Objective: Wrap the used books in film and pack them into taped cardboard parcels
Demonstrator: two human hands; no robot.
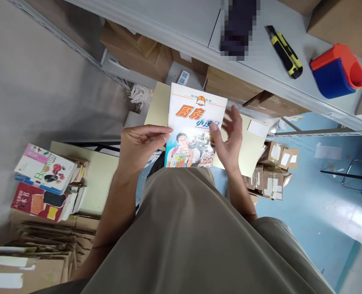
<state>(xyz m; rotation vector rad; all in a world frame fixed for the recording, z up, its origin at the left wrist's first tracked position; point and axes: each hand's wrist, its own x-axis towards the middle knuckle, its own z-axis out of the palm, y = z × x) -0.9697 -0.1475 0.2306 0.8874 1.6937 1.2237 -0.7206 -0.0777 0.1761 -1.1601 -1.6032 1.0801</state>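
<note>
A thin book (184, 134) with a white cover, red and blue Chinese title and a cartoon figure faces me over a pale yellow board. Its lower edge is hidden by my clothing. At the left edge, my left hand (142, 143) pinches it between thumb and fingers. My right hand (230, 139) is at the right side of the book, thumb over the cover and fingers spread apart, slightly blurred. Whether the right thumb touches the cover, I cannot tell.
Stacked books (46, 171) lie on a pale board at left, above flattened cardboard (46, 253). On the grey shelf (175, 20) are a yellow-black box cutter (285, 53) and a red-blue tape dispenser (337, 71). Cardboard boxes (271, 175) stand at right.
</note>
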